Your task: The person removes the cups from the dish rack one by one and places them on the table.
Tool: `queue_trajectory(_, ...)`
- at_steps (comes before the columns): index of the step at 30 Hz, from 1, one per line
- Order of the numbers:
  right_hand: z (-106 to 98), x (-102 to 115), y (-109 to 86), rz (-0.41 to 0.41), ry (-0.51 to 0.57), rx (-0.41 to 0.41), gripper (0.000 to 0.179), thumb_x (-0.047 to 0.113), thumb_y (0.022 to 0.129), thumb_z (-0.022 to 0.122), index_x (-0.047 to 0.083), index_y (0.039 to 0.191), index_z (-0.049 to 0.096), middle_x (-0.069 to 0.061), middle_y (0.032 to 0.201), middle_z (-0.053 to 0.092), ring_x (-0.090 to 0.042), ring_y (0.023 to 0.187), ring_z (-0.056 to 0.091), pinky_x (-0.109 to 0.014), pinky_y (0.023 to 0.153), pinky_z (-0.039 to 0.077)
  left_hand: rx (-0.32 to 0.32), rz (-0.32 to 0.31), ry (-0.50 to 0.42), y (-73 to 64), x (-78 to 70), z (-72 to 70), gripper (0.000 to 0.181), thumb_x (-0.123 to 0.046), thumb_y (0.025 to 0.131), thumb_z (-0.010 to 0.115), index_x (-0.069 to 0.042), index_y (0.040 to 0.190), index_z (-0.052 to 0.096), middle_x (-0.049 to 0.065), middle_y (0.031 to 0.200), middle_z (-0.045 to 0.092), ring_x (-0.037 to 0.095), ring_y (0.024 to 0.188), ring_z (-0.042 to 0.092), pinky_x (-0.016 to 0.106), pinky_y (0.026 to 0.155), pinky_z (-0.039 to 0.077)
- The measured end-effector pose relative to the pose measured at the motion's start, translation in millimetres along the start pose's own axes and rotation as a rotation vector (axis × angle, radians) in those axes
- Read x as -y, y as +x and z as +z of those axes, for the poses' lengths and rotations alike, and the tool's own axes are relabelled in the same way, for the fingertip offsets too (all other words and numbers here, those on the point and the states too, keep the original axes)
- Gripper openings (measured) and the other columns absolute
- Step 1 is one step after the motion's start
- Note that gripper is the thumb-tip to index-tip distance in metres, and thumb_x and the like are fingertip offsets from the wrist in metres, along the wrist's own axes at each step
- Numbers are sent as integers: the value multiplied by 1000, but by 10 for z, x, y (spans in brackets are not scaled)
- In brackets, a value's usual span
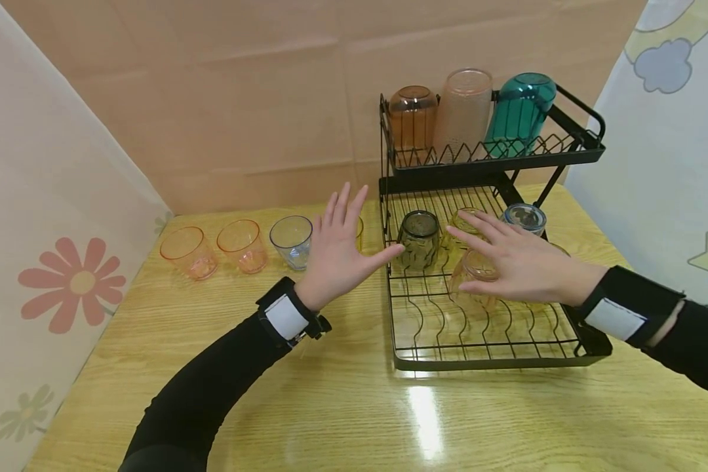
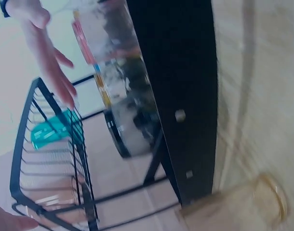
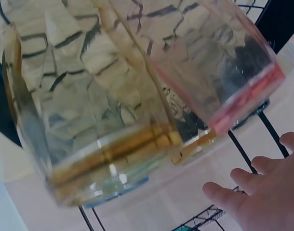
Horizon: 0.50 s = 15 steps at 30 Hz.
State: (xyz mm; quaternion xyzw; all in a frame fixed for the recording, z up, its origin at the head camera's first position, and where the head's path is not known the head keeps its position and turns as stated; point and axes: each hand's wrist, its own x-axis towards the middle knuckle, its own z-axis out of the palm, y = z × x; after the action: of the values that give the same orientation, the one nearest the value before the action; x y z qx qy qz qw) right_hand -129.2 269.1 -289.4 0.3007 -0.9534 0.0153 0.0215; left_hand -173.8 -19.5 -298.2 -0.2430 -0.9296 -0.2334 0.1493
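Note:
In the head view my left hand (image 1: 337,257) is held up with fingers spread, holding nothing. It partly hides a yellow-rimmed glass (image 1: 360,236) on the table, beside a blue-rimmed glass (image 1: 292,242). My right hand (image 1: 519,262) stretches over the dish rack's lower tier, fingers straight, thumb apart. Under or beside it are a pink glass (image 1: 472,282), a yellow glass (image 1: 453,244) and a blue glass (image 1: 525,219). Whether it touches them, I cannot tell. A dark grey glass (image 1: 419,246) stands upside down left of them. Close in the right wrist view is an amber-rimmed glass (image 3: 108,130).
The black two-tier dish rack (image 1: 501,362) stands on the table's right side. On its upper tier are upturned brown (image 1: 413,121), clear pinkish (image 1: 465,111) and teal (image 1: 522,111) glasses. Two orange-rimmed glasses (image 1: 190,252) stand upright at the left. A cloth wall (image 1: 242,118) rises behind.

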Motion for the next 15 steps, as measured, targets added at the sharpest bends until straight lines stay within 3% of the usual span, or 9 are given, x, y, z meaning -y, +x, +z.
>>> queue_trajectory(6, 131, 36, -51, -23, 6, 11, 82, 65, 83, 43, 26, 147, 11, -11, 151, 9, -35, 134, 14, -57, 98, 21, 58, 2, -94, -36, -157, 83, 95, -79, 73, 39, -32, 146, 2, 2, 152, 2, 20, 136, 0, 52, 103, 7)
queue_trajectory(15, 260, 52, -96, -21, 12, 17, 76, 63, 85, 42, 25, 146, 18, -10, 149, 18, -34, 132, 20, -54, 95, 29, 122, 25, -145, -53, -323, 221, 93, -77, 74, 40, -32, 145, 1, -1, 152, 1, 23, 136, 4, 50, 104, 6)
